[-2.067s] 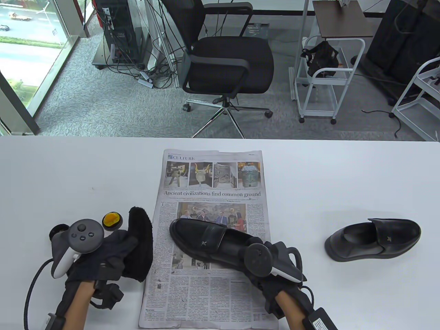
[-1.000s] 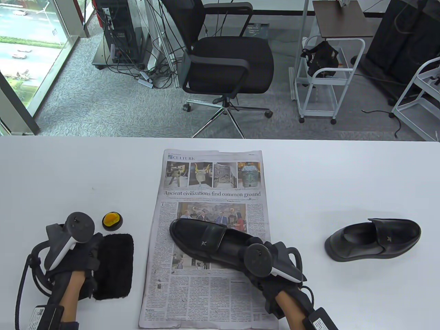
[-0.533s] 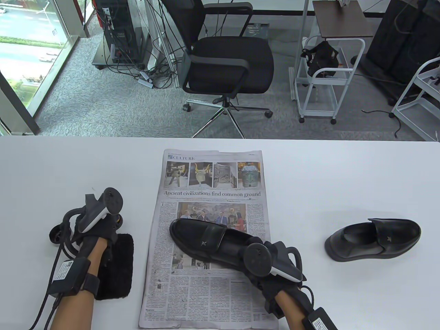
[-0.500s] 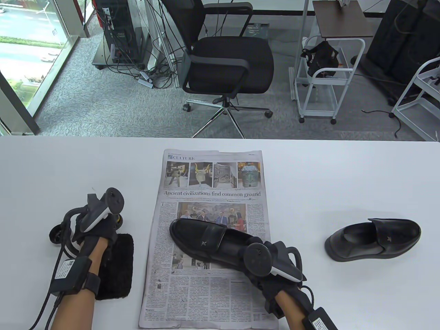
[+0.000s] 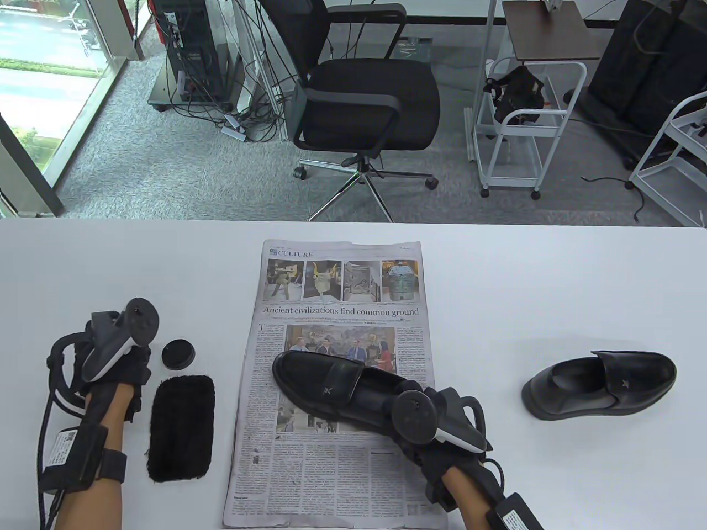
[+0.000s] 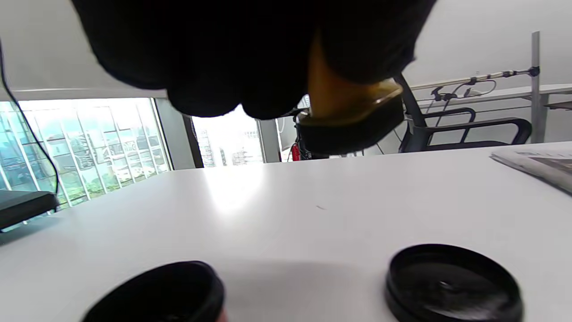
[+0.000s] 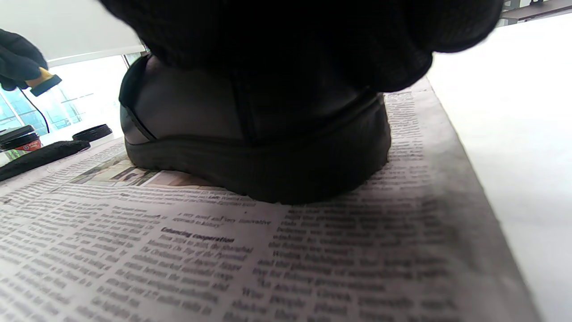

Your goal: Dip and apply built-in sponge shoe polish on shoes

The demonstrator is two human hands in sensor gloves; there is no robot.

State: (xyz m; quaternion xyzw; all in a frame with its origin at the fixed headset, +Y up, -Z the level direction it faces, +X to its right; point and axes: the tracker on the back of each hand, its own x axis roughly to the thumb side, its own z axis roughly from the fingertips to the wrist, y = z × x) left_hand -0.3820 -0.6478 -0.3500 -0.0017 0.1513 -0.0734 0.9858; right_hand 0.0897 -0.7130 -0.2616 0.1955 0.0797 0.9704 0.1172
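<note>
A newspaper [image 5: 331, 381] lies flat down the middle of the white counter [image 5: 552, 276], its bottom edge near the frame's lower border. On it, at lower centre, sits one black shoe [image 5: 326, 386], toe toward the upper left; the right hand [image 5: 436, 425] curls over its heel and grips it, hiding the heel in the table view. The second shoe [image 5: 599, 383] stands alone at the right, well apart from the paper, with bare counter all round it.

At lower left, a black fuzzy cloth [image 5: 181, 428] lies flat just beside the paper's left edge. Above it rests a round black lid [image 5: 178, 354], and the left wrist view shows another dark round container [image 6: 161, 295] near it, blurred. The left hand [image 5: 119, 364], left of the lid and raised off the counter, pinches the sponge applicator [image 6: 348, 116], yellow above a dark pad. The upper half of the counter is open; beyond its far edge stands an office chair [image 5: 364, 94].
</note>
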